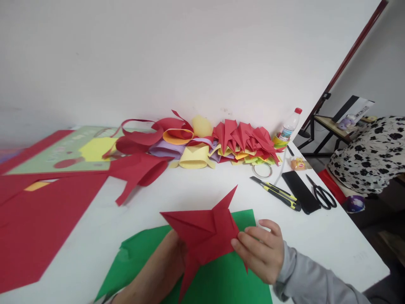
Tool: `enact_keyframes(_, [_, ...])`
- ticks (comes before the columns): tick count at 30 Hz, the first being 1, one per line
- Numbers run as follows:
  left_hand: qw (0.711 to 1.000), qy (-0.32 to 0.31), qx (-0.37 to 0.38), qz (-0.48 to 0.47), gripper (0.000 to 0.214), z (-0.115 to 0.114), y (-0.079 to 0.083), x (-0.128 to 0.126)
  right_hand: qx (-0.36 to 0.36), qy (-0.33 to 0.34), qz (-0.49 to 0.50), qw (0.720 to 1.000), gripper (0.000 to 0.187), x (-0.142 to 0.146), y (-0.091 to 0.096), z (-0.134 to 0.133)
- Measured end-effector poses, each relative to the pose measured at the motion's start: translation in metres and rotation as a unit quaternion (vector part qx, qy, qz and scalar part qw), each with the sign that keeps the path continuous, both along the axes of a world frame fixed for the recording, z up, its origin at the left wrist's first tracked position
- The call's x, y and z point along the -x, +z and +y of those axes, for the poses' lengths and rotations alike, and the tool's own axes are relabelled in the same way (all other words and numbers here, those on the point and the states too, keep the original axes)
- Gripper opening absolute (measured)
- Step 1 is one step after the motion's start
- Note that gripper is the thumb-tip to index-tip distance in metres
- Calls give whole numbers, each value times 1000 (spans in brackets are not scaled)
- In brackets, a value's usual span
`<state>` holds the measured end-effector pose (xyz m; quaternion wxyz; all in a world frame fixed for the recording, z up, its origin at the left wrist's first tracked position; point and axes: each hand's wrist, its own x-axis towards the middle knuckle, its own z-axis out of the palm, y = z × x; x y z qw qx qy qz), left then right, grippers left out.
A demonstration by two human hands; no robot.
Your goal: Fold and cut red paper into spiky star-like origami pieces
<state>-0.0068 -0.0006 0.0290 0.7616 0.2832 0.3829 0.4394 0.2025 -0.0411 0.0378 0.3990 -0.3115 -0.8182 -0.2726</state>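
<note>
Origami figure hovers over the green sheet; our right hand pinches a folded edge, our left hand is behind it, grip we cannot tell. We judge it light, easily creased, best held by thick folds. Scissors lie right of the sheet.

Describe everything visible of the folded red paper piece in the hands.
The folded red paper piece is plain, matte and looks fairly stiff. Creases and overlapping layers cross its face. Pointed flaps stick out: a broad one to the left, a narrower one up and right, a long one downward, and a small tip shows beside the right hand. It is held over a green sheet. The right fingers grip its right edge; the left hand is behind it, fingers hidden.
</note>
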Motion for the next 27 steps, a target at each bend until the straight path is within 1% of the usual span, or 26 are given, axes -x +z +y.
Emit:
enact_keyframes(3, [998,-26,45,-43,33,0,0,3,4,-1,-5,1000,22,1,-1,0])
enact_keyframes(5, [993,-52,77,-75,43,1,1,6,3,-2,-2,1000,23,0,-2,0])
enact_keyframes(7, [988,-72,93,-101,53,1,4,9,11,-1,16,1000,20,0,-2,0])
enact_keyframes(9, [987,-74,85,-117,53,1,6,10,33,17,69,997,17,2,-3,0])
enact_keyframes(10, [988,-71,71,-117,50,0,6,10,61,35,110,991,16,2,-4,-1])
enact_keyframes(11, [990,-68,52,-109,47,-1,4,10,104,53,162,980,16,3,-4,-1])
enact_keyframes(12, [993,-66,27,-91,43,-2,2,9,160,65,226,959,16,4,-5,-1])
enact_keyframes(13, [996,-66,-3,-62,39,-2,-1,9,225,69,303,923,13,5,-6,-1])
enact_keyframes(14, [997,-61,-33,-24,34,-2,-4,9,297,67,384,872,10,6,-8,0])
enact_keyframes(15, [996,-60,-64,19,28,-2,-8,10,365,61,463,805,6,6,-9,2])
enact_keyframes(16, [993,-55,-83,60,22,0,-11,10,421,59,536,729,6,6,-11,4])
enact_keyframes(17, [991,-45,-92,87,19,2,-13,11,467,70,590,655,12,6,-13,6])
enact_keyframes(18, [989,-42,-98,102,20,4,-14,12,504,84,625,591,19,5,-15,9])
enact_keyframes(19, [989,-48,-100,103,24,5,-14,13,534,93,643,541,25,5,-17,12])
enact_keyframes(20, [988,-64,-103,95,33,7,-13,14,559,98,651,503,28,5,-19,14])
enact_keyframes(21, [987,-89,-105,88,42,7,-11,14,578,99,655,476,30,6,-20,16])
enact_keyframes(22, [984,-115,-104,84,48,7,-8,13,594,99,654,458,31,6,-21,17])
enact_keyframes(23, [982,-133,-101,88,47,6,-6,13,605,100,652,446,32,7,-22,18])
enact_keyframes(25, [977,-153,-92,114,32,2,-2,10,619,108,640,443,33,8,-22,17])
enact_keyframes(26, [975,-157,-86,128,25,0,-1,9,625,114,630,447,33,8,-22,16])
enact_keyframes(27, [974,-160,-81,137,24,-1,0,7,631,121,618,453,33,7,-22,15])
